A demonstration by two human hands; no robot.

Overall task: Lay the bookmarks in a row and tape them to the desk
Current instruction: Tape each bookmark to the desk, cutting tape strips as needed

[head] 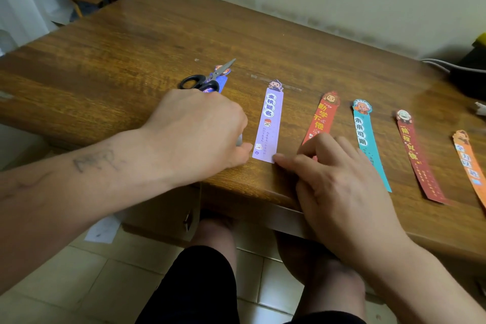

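Fingers (pixel 282 159) of the right hand (pixel 342 181) lie loosely spread and slightly bent, one tip pressing the lower right corner of the purple bookmark (pixel 271 123). The left hand (pixel 194 129) is curled, knuckles up, its thumb (pixel 246 148) at the same bookmark's lower left corner. A grey sliver shows under that hand, and I cannot tell whether it grips anything.

On the desk (pixel 131 42) five bookmarks lie in a loose row along the near edge, spaced apart and fanning a little. The purple bookmark is leftmost. Then come the red bookmark (pixel 322 118), its lower end under the right hand, the teal bookmark (pixel 366 139), the dark red bookmark (pixel 415 158) and the orange bookmark (pixel 470 163), which is cut off by the frame. A blue bookmark (pixel 222 84) sits farther back, outside the row, under the scissors (pixel 207 79).

The laying-out looks nearly done: one bookmark is left to bring into line, and the purple one seems to be getting squared up. Taping I judge barely begun. No strip is plainly visible on any bookmark, and no roll is in view. A pale streak (pixel 255 76) above the purple bookmark may be tape, but it is too faint to say.
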